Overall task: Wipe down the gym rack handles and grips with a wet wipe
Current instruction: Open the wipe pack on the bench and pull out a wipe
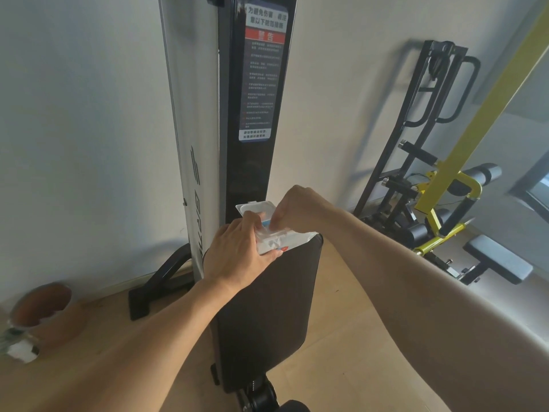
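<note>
Wooden floor (341, 322), white wall (74, 114)

Soft daylight, wide-angle edge distortion

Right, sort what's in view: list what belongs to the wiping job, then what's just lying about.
For the job:
wipe pack, lid flipped open
left hand, holding the pack
right hand, pinching at the pack's opening
black rack with handles

Just lying about:
tape roll
black padded bench
warning label

Wipe pack (286, 243) rests on top edge of black bench pad (267, 316), lid (255, 207) flipped open. Left hand (237, 251) grips pack; right hand (297, 208) pinches at its opening. Yellow-framed gym rack (439, 185) at right.
</note>
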The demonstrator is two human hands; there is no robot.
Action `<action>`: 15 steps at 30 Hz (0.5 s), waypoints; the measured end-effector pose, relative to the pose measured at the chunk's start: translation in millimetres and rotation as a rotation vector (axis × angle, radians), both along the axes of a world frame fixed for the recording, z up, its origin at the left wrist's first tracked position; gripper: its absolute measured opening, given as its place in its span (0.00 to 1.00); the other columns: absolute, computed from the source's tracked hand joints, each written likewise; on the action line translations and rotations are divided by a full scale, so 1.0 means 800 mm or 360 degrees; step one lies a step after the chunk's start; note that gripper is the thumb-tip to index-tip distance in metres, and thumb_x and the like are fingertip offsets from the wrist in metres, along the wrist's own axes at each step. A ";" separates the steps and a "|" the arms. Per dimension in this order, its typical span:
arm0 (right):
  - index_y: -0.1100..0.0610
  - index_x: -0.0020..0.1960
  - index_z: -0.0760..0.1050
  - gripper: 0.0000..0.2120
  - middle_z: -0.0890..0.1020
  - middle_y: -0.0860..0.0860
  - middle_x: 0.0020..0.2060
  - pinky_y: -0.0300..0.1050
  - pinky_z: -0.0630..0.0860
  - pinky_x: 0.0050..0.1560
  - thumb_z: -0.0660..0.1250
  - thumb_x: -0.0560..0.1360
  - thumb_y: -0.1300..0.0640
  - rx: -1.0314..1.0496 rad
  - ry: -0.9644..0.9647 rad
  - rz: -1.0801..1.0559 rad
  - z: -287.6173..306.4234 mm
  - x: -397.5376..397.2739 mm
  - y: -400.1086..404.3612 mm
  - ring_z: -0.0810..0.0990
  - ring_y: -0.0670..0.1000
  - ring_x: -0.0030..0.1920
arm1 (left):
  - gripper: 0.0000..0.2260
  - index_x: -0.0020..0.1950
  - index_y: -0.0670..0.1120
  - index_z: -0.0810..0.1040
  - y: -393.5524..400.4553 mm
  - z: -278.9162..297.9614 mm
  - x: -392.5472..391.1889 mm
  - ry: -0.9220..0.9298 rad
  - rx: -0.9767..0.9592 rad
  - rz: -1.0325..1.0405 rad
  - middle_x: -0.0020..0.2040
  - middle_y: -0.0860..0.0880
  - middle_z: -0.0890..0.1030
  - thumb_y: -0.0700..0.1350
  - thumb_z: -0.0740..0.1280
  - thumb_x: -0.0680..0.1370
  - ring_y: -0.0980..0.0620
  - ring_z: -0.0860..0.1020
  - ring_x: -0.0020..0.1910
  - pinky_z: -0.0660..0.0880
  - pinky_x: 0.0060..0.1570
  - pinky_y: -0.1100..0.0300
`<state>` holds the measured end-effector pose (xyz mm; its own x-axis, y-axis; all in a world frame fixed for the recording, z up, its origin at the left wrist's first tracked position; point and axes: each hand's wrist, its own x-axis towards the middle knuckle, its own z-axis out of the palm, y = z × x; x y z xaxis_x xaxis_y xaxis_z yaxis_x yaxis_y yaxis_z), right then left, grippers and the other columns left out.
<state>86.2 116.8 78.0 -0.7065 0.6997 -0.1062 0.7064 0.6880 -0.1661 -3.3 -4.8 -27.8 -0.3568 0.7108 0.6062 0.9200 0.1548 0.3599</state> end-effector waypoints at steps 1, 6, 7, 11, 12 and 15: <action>0.51 0.54 0.85 0.17 0.84 0.46 0.48 0.36 0.72 0.38 0.74 0.71 0.42 0.0019 0.0009 0.0003 -0.003 -0.001 0.001 0.80 0.49 0.43 | 0.32 0.60 0.50 0.71 0.000 0.000 0.000 0.0003 0.0001 0.0000 0.55 0.50 0.84 0.68 0.73 0.67 0.51 0.85 0.51 0.78 0.56 0.58; 0.52 0.52 0.85 0.19 0.83 0.46 0.43 0.37 0.68 0.32 0.75 0.69 0.39 0.0076 0.0074 -0.0050 -0.011 -0.007 0.000 0.77 0.48 0.36 | 0.33 0.62 0.50 0.71 0.000 0.000 -0.001 0.0031 0.0008 -0.0011 0.56 0.51 0.84 0.69 0.72 0.67 0.51 0.85 0.52 0.77 0.57 0.58; 0.52 0.51 0.85 0.18 0.83 0.46 0.43 0.36 0.66 0.31 0.75 0.69 0.40 0.0094 0.0078 -0.0045 -0.012 -0.007 0.000 0.76 0.47 0.35 | 0.33 0.62 0.50 0.71 0.000 0.000 0.000 0.0040 0.0017 -0.0011 0.56 0.51 0.84 0.69 0.72 0.67 0.50 0.85 0.52 0.77 0.57 0.58; 0.49 0.53 0.86 0.10 0.82 0.46 0.50 0.35 0.67 0.34 0.70 0.76 0.46 0.0047 0.0049 0.0164 -0.011 -0.004 -0.001 0.77 0.49 0.44 | 0.32 0.60 0.50 0.72 0.000 0.002 0.000 0.0061 0.0033 -0.0009 0.53 0.51 0.85 0.69 0.73 0.66 0.51 0.85 0.50 0.78 0.57 0.58; 0.48 0.53 0.85 0.09 0.81 0.46 0.51 0.35 0.69 0.37 0.68 0.78 0.48 0.0011 0.0027 0.0215 -0.011 -0.003 -0.002 0.76 0.50 0.45 | 0.32 0.60 0.50 0.72 -0.001 0.002 0.000 0.0058 0.0027 -0.0003 0.53 0.51 0.85 0.69 0.73 0.67 0.51 0.85 0.50 0.77 0.57 0.59; 0.48 0.52 0.82 0.08 0.79 0.47 0.52 0.40 0.76 0.47 0.64 0.81 0.53 -0.0076 -0.0059 0.0308 -0.009 0.000 -0.002 0.75 0.51 0.48 | 0.32 0.60 0.50 0.72 0.000 0.001 -0.001 0.0047 0.0020 0.0000 0.54 0.52 0.85 0.70 0.72 0.67 0.51 0.85 0.52 0.76 0.59 0.59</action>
